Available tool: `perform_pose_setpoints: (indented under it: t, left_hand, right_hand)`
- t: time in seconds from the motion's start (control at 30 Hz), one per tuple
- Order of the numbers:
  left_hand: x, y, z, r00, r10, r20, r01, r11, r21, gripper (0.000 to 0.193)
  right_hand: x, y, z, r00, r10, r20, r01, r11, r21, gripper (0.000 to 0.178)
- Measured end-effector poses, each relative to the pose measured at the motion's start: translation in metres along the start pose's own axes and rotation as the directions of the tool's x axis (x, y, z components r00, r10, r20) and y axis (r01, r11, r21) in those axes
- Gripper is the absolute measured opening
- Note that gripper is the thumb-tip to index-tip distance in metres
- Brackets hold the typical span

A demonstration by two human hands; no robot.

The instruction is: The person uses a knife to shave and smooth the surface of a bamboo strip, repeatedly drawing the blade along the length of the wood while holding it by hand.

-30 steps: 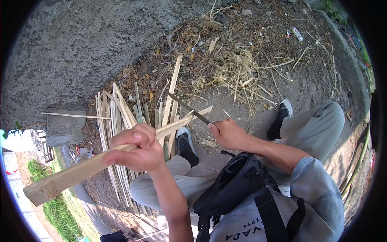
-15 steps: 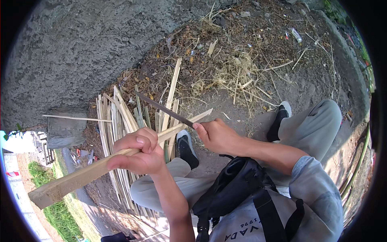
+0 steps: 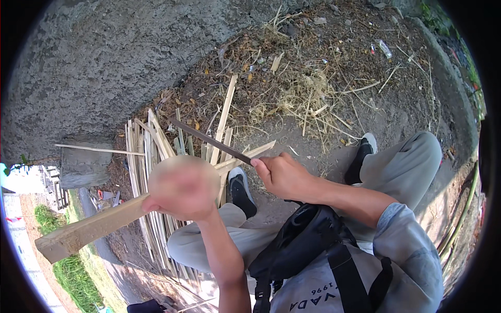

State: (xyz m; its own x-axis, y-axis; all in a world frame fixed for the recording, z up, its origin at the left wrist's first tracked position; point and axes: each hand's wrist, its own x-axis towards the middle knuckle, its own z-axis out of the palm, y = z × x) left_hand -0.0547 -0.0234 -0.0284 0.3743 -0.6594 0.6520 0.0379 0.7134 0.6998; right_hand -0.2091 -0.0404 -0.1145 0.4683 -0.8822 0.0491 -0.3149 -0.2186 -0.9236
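My left hand (image 3: 182,188) is wrapped around a long wooden stake (image 3: 94,227), held tilted across my body. Its thick, squared end points to the lower left, and its narrow pointed end reaches toward my right hand. A blur hides the fingers of the left hand. My right hand (image 3: 287,177) is closed on a long knife (image 3: 209,140), whose handle is covered by the palm. The dark, thin blade slants up and left, above the stake's narrow end. Behind my left hand lies a pile of split wooden strips (image 3: 138,151) on the ground.
A rough grey concrete wall (image 3: 115,68) rises at the upper left, with a block (image 3: 86,167) at its foot. Shavings (image 3: 308,96) and litter cover the dirt ahead. My legs are bent to either side, and a black bag (image 3: 308,235) rests at my front.
The knife's tip has shifted slightly left. The stake's thick end has risen slightly, and my left hand has turned a little around it. The right hand has barely moved.
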Motion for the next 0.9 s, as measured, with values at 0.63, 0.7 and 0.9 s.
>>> perform_pose_setpoints:
  t: [0.63, 0.7, 0.9]
  left_hand:
    - [0.004, 0.000, -0.003, 0.996, 0.009, -0.088, 0.001, 0.993, 0.117, 0.065]
    - [0.003, -0.001, -0.002, 0.993, 0.005, -0.120, 0.010, 0.993, 0.118, 0.065]
    - [0.003, 0.000, 0.000, 0.987, 0.000, -0.160, 0.019, 0.993, 0.115, 0.067]
  right_hand:
    - [-0.005, 0.007, 0.002, 1.000, -0.004, 0.009, 0.005, 0.987, -0.160, 0.040]
    - [-0.003, 0.004, -0.001, 1.000, -0.012, -0.004, 0.011, 0.992, -0.127, 0.039]
    - [-0.006, -0.027, -0.018, 0.999, -0.046, -0.022, 0.044, 0.997, -0.060, 0.037]
